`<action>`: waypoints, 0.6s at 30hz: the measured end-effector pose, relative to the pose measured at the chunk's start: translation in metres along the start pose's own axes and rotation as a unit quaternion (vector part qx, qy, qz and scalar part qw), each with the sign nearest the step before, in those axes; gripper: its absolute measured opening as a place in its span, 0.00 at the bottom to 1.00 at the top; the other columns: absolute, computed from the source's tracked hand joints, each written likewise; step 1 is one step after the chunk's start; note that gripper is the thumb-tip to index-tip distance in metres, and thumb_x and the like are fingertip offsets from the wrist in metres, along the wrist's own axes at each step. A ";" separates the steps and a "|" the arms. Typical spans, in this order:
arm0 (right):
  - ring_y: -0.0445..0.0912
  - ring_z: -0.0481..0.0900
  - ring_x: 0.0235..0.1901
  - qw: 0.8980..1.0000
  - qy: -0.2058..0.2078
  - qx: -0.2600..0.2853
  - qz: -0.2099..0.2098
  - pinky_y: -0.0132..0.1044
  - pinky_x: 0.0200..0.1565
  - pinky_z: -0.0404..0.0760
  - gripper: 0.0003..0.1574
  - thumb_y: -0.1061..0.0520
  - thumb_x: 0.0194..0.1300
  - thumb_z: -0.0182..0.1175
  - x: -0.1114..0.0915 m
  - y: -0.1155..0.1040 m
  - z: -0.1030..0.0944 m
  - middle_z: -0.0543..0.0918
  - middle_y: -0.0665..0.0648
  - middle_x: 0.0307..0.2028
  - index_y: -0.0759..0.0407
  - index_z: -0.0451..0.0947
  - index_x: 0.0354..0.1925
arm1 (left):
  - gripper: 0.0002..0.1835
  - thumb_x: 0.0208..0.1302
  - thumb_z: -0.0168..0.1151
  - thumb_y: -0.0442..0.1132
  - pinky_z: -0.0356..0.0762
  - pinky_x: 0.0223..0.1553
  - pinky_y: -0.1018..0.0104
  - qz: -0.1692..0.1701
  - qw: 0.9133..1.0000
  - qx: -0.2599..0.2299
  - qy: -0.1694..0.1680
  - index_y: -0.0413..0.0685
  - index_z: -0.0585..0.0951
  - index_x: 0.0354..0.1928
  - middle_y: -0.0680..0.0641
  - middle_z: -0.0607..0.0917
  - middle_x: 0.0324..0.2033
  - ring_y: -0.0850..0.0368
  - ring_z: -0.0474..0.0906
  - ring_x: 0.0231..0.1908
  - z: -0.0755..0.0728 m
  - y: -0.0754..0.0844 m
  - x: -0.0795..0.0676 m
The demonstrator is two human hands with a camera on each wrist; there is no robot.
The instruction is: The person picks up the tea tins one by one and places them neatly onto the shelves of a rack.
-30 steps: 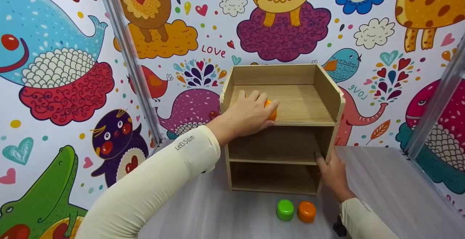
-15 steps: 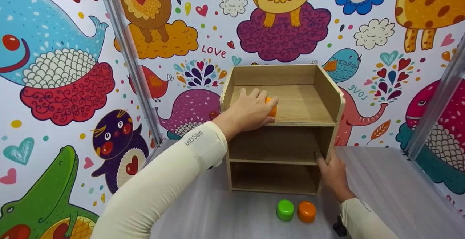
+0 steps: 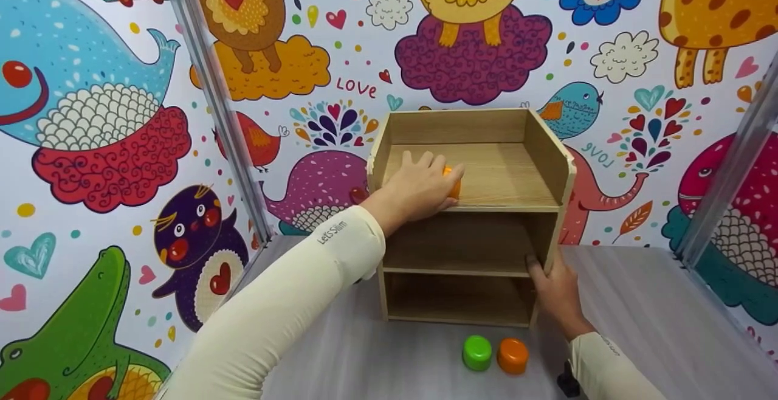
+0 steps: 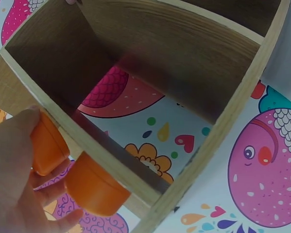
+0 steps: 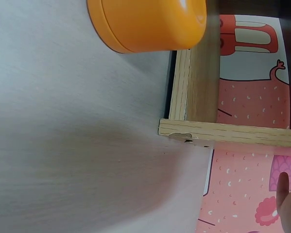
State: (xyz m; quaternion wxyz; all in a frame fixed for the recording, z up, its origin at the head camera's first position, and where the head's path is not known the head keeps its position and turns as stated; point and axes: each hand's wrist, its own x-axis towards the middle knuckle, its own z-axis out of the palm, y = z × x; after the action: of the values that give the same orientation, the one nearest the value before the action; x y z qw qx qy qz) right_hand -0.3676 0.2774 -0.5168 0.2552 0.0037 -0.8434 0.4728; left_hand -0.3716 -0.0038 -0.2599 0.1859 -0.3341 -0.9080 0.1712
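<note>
My left hand (image 3: 419, 186) is at the top shelf of a small wooden shelf unit (image 3: 504, 172), pinching an orange cup (image 3: 453, 184) between thumb and fingers. The left wrist view has this cup (image 4: 49, 148) by the thumb, while a second orange cup (image 4: 95, 188) stands beside it near the fingertips; the hand hides that one from the head camera. Low on the unit's right side, my right hand (image 3: 556, 287) grips the side panel, thumb inside the front edge. Its fingers (image 5: 282, 191) show outside the panel in the right wrist view.
A green cup (image 3: 477, 352) and another orange cup (image 3: 513, 355) stand on the grey table (image 3: 340, 357) in front of the unit. Behind rises a wall (image 3: 340, 17) printed with cartoon animals, with metal posts (image 3: 219, 102) at its corners.
The left forearm has swung slightly to the right, while the left hand stays at the orange cup on the top shelf. The right hand and the cups on the table have not moved.
</note>
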 end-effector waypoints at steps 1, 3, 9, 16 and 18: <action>0.58 0.76 0.54 1.000 0.000 0.000 0.001 0.60 0.54 0.69 0.41 0.34 0.64 0.51 0.000 0.000 0.000 0.72 0.59 0.61 0.39 0.52 0.70 | 0.32 0.65 0.47 0.63 0.62 0.56 0.39 0.000 1.000 0.000 0.000 0.58 0.61 0.66 0.43 0.72 0.55 0.45 0.66 0.57 0.001 0.000 0.000; 0.58 0.76 0.53 1.000 -0.002 0.000 0.004 0.60 0.54 0.70 0.41 0.33 0.63 0.51 0.000 0.000 0.000 0.72 0.59 0.61 0.40 0.52 0.70 | 0.32 0.65 0.48 0.63 0.62 0.55 0.39 -0.001 1.000 -0.002 0.002 0.58 0.61 0.66 0.43 0.72 0.55 0.45 0.67 0.57 0.002 0.000 0.001; 0.57 0.77 0.51 1.000 -0.002 -0.003 0.005 0.60 0.53 0.70 0.42 0.32 0.63 0.51 0.000 0.001 0.000 0.74 0.59 0.59 0.42 0.53 0.70 | 0.32 0.65 0.47 0.63 0.62 0.54 0.39 -0.005 1.000 -0.002 0.008 0.58 0.62 0.66 0.43 0.73 0.55 0.45 0.68 0.56 0.006 -0.001 0.001; 0.57 0.78 0.51 1.000 0.003 0.000 0.002 0.59 0.53 0.71 0.41 0.33 0.63 0.52 0.001 0.003 0.000 0.75 0.60 0.58 0.44 0.55 0.69 | 0.32 0.65 0.46 0.63 0.62 0.55 0.39 -0.007 1.000 -0.007 -0.004 0.59 0.60 0.67 0.43 0.72 0.56 0.45 0.67 0.57 0.007 -0.002 0.002; 0.56 0.78 0.50 1.000 0.009 0.001 -0.002 0.58 0.53 0.71 0.39 0.34 0.63 0.52 0.001 0.003 0.001 0.76 0.60 0.57 0.44 0.57 0.68 | 0.32 0.65 0.45 0.63 0.62 0.55 0.39 -0.008 1.000 -0.004 -0.013 0.60 0.59 0.67 0.43 0.71 0.57 0.45 0.66 0.57 0.008 -0.002 0.002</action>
State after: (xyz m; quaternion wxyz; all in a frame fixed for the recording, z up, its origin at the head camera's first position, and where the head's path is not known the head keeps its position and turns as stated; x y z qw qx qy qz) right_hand -0.3692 0.2787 -0.5190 0.2633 0.0013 -0.8406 0.4734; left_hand -0.3778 -0.0052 -0.2652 0.1744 -0.3254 -0.9137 0.1698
